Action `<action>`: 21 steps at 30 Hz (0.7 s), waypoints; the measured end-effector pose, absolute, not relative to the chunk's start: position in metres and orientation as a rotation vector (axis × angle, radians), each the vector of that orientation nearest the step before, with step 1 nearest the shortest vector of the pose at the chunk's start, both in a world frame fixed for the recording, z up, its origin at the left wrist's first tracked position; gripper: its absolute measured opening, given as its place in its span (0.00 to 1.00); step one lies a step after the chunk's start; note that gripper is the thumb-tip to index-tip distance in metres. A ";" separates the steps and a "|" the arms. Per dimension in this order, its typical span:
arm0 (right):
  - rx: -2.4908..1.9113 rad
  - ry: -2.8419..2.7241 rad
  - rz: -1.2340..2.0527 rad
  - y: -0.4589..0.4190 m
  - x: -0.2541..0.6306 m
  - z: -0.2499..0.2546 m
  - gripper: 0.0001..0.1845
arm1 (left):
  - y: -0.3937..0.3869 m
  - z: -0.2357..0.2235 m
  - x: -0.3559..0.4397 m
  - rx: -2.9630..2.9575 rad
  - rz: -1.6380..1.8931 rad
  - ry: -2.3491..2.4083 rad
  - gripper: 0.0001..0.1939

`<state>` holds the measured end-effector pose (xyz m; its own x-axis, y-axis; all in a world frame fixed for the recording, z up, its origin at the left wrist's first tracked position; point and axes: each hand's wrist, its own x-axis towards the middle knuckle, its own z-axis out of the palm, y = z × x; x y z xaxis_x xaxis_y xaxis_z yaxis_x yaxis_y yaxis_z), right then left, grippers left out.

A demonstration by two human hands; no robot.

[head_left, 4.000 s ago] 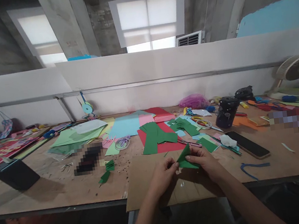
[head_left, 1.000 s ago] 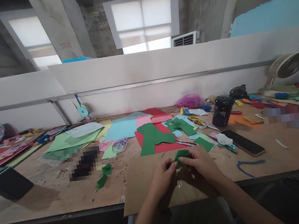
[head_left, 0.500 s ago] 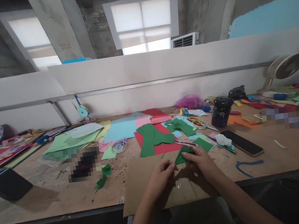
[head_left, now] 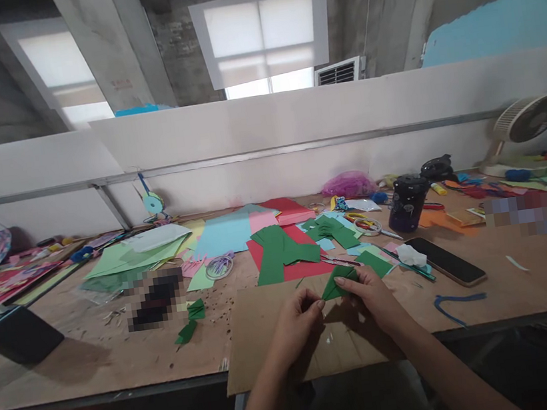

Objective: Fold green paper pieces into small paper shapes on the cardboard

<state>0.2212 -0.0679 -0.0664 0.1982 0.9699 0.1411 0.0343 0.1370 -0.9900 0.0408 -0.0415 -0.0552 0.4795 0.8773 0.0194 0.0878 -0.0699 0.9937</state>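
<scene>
A small piece of folded green paper [head_left: 335, 285] is held between my two hands above a cardboard sheet [head_left: 255, 335]. My left hand [head_left: 304, 315] pinches its lower left corner between thumb and fingertips. On the other side, my right hand [head_left: 372, 293] is closed on the paper, thumb on top and fingers behind, hiding its right end. Larger green paper pieces [head_left: 274, 248] lie on red paper [head_left: 260, 257] just beyond my hands. Small folded green pieces [head_left: 189, 330] rest on the table to the left.
A phone [head_left: 447, 263] with a crumpled tissue [head_left: 411, 256] lies to the right, near a blue strip [head_left: 460, 301]. Behind them stands a dark tumbler [head_left: 407, 204]. A black box [head_left: 16, 336] is at the left, and a fan [head_left: 529, 121] at the far right.
The green paper has tilted slightly, so more of its flat face shows. Both hands keep their grip in nearly the same place. The view has shifted a little.
</scene>
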 end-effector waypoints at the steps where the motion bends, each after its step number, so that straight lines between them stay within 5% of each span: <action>1: -1.204 -1.134 0.954 -0.068 0.221 -0.066 0.17 | -0.042 -0.056 0.041 1.496 0.801 0.881 0.10; 21: -1.130 -1.078 0.982 -0.068 0.222 -0.069 0.14 | -0.039 -0.058 0.035 1.319 0.693 0.768 0.15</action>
